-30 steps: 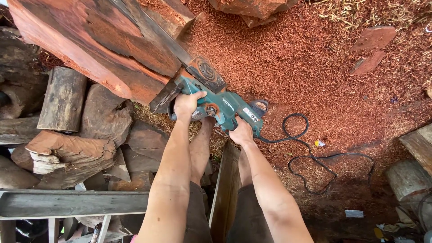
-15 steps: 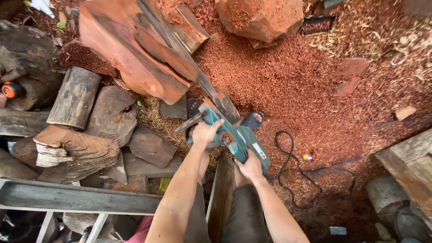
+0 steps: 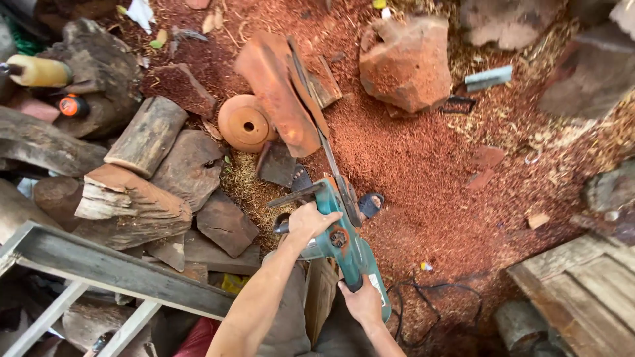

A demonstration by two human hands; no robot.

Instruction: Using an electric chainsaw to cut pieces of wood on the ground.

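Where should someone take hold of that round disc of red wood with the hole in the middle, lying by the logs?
Take the wooden disc by its outer rim, coming from above and from the sawdust side. It lies nearly flat, its centre hole looks too small for fingers, and logs crowd its left edge. The red slab sits close on its right.
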